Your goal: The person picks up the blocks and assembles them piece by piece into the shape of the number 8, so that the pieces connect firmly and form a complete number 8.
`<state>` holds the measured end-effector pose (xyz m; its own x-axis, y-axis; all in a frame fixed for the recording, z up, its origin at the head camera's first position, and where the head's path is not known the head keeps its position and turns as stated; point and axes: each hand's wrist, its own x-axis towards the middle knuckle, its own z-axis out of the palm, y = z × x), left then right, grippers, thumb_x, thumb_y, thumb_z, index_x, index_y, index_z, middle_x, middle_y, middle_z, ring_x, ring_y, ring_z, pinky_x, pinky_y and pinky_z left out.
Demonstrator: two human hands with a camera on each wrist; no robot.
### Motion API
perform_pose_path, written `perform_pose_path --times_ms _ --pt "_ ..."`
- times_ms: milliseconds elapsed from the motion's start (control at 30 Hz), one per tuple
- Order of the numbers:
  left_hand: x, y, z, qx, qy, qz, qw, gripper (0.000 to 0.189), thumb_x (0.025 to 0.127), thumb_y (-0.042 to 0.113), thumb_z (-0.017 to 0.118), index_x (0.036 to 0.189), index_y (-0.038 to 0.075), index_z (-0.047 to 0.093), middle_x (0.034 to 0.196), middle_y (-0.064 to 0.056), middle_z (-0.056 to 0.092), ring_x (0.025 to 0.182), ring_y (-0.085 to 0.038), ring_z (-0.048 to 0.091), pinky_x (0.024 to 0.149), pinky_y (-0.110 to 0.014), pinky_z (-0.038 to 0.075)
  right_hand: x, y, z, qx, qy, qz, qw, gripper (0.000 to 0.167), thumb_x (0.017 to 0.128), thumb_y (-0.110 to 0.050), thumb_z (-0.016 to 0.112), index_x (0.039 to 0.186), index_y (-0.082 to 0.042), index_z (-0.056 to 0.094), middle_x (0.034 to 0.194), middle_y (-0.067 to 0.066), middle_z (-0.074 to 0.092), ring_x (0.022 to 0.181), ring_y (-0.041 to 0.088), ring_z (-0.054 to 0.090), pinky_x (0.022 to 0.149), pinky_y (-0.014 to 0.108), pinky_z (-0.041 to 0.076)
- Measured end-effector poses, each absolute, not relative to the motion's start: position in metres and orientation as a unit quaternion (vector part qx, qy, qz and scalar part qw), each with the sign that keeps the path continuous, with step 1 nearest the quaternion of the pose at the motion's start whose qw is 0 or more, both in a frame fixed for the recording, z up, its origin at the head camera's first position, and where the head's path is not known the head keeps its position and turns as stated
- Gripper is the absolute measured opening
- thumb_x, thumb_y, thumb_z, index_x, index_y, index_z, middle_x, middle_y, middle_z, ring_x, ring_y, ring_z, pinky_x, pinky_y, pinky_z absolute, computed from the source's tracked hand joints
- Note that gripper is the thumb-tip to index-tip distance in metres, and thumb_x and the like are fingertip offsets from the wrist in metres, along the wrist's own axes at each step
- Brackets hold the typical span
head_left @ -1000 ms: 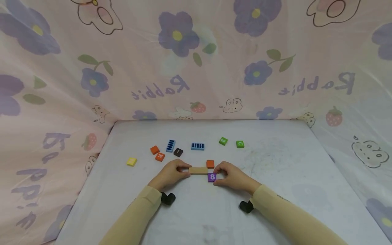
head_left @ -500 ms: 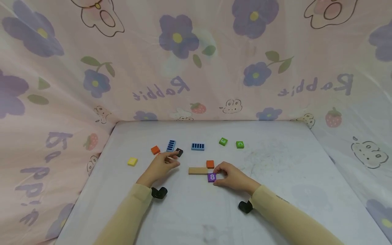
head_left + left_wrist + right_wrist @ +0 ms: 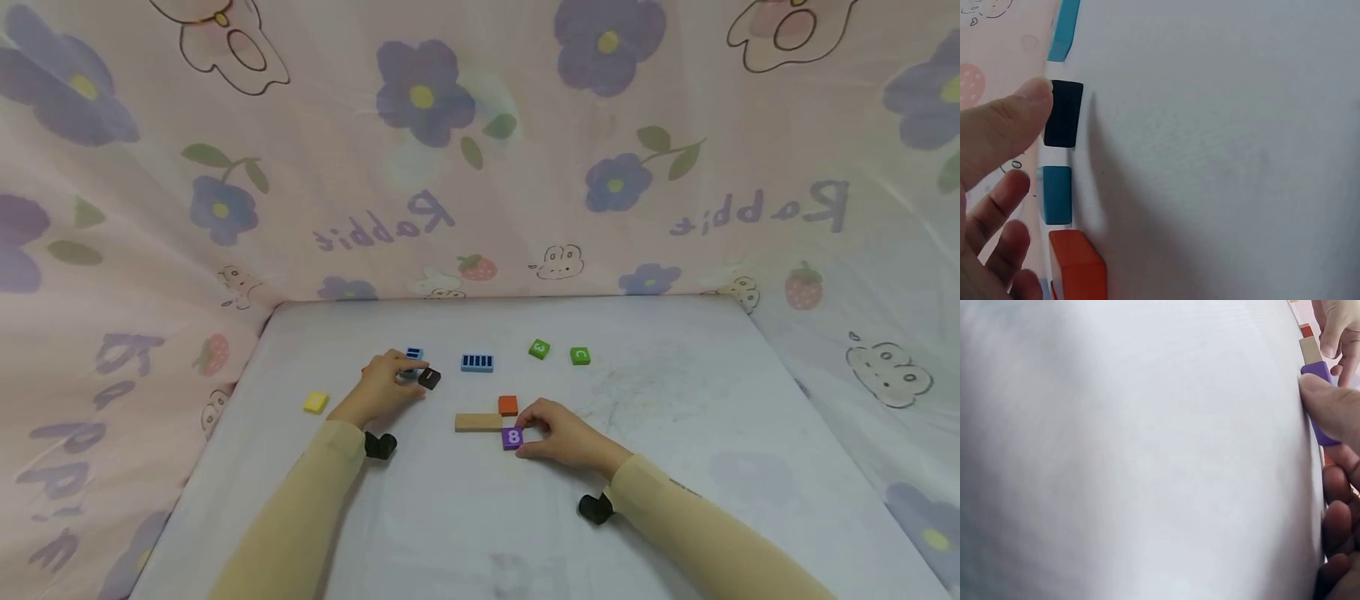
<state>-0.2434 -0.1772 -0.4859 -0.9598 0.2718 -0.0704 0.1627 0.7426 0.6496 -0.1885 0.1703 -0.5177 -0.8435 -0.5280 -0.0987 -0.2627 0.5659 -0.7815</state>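
My left hand [image 3: 386,383] is at a black tile [image 3: 430,378], the index fingertip at its far edge and the thumb near its near side. In the left wrist view the thumb overlaps the edge of that tile, and the other fingers are spread apart. My right hand [image 3: 562,433] pinches a purple tile marked 8 [image 3: 513,438] between thumb and index finger; the tile lies against the end of a wooden strip [image 3: 478,423]. An orange tile [image 3: 507,406] sits just beyond the right end of this strip.
A striped blue tile [image 3: 477,362] and two green tiles, one marked 3 [image 3: 539,349], lie toward the back. My left hand partly covers another striped blue tile [image 3: 414,354]. A yellow tile [image 3: 316,402] is at the left. Patterned cloth [image 3: 480,167] encloses the white table.
My left hand has let go of the wooden strip's left end and moved left and away from me to the black tile. The right hand stays on the purple tile.
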Motion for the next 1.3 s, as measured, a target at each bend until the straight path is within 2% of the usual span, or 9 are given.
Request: perform_pose_path --times_ms 100,233,367,533,700,967,1200,1300 --pt "-0.244 -0.177 -0.487 0.115 0.937 0.321 0.074 0.05 0.082 0.029 0.078 0.13 0.024 0.063 0.133 -0.011 0.046 0.12 -0.036 0.035 0.097 -0.056 0.026 -0.188 0.169 -0.517 -0.224 0.871 -0.404 0.165 0.033 0.077 -0.039 0.081 0.102 -0.028 0.063 0.099 -0.008 0.055 0.09 0.016 0.048 0.079 0.033 0.041" --pt "-0.246 -0.175 -0.486 0.115 0.944 0.303 0.068 0.05 0.083 0.031 0.078 0.13 0.025 0.063 0.138 -0.012 0.04 0.123 -0.038 0.03 0.097 -0.059 0.021 -0.187 0.169 -0.517 -0.224 0.873 -0.401 0.163 0.033 0.077 -0.039 0.081 0.103 -0.028 0.063 0.097 -0.006 0.055 0.089 0.016 0.048 0.075 0.031 0.041" --pt "-0.25 -0.173 -0.486 0.118 0.949 0.283 0.068 0.048 0.082 0.033 0.078 0.128 0.028 0.064 0.14 -0.011 0.04 0.122 -0.036 0.031 0.095 -0.057 0.027 -0.187 0.169 -0.517 -0.224 0.873 -0.401 0.162 0.032 0.078 -0.038 0.081 0.103 -0.029 0.063 0.098 -0.007 0.054 0.09 0.016 0.048 0.076 0.031 0.041" --pt "-0.249 -0.172 -0.487 0.119 0.951 0.275 0.077 0.044 0.081 0.032 0.079 0.123 0.025 0.066 0.136 -0.009 0.043 0.119 -0.034 0.034 0.093 -0.055 0.032 -0.185 0.167 -0.515 -0.222 0.872 -0.404 0.166 0.032 0.078 -0.037 0.081 0.102 -0.029 0.062 0.101 -0.008 0.055 0.092 0.015 0.048 0.08 0.033 0.041" --pt "-0.247 -0.17 -0.487 0.118 0.947 0.287 0.079 0.037 0.081 0.028 0.08 0.116 0.022 0.068 0.13 -0.007 0.046 0.116 -0.031 0.036 0.094 -0.052 0.036 -0.185 0.166 -0.514 -0.224 0.872 -0.403 0.162 0.032 0.078 -0.037 0.081 0.102 -0.028 0.062 0.102 -0.008 0.056 0.093 0.015 0.048 0.083 0.034 0.04" --pt "-0.246 -0.168 -0.489 0.119 0.948 0.281 0.084 0.038 0.083 0.03 0.078 0.116 0.016 0.069 0.127 -0.008 0.049 0.118 -0.031 0.038 0.098 -0.05 0.036 -0.186 0.166 -0.515 -0.223 0.874 -0.401 0.16 0.032 0.078 -0.035 0.081 0.102 -0.028 0.062 0.1 -0.008 0.055 0.091 0.014 0.047 0.08 0.032 0.04" --pt "-0.239 -0.165 -0.491 0.107 0.935 0.327 0.08 0.036 0.083 0.031 0.078 0.116 0.019 0.068 0.124 -0.004 0.058 0.12 -0.026 0.046 0.102 -0.048 0.036 -0.187 0.166 -0.516 -0.224 0.876 -0.397 0.158 0.032 0.078 -0.035 0.082 0.102 -0.028 0.062 0.098 -0.007 0.055 0.09 0.015 0.047 0.078 0.032 0.04" --pt "-0.234 -0.165 -0.494 0.088 0.925 0.358 0.093 0.033 0.082 0.034 0.079 0.111 0.025 0.068 0.112 0.0 0.061 0.106 -0.022 0.052 0.094 -0.043 0.041 -0.187 0.167 -0.516 -0.229 0.877 -0.393 0.154 0.031 0.078 -0.035 0.081 0.102 -0.027 0.062 0.1 -0.007 0.055 0.091 0.014 0.048 0.08 0.032 0.041"
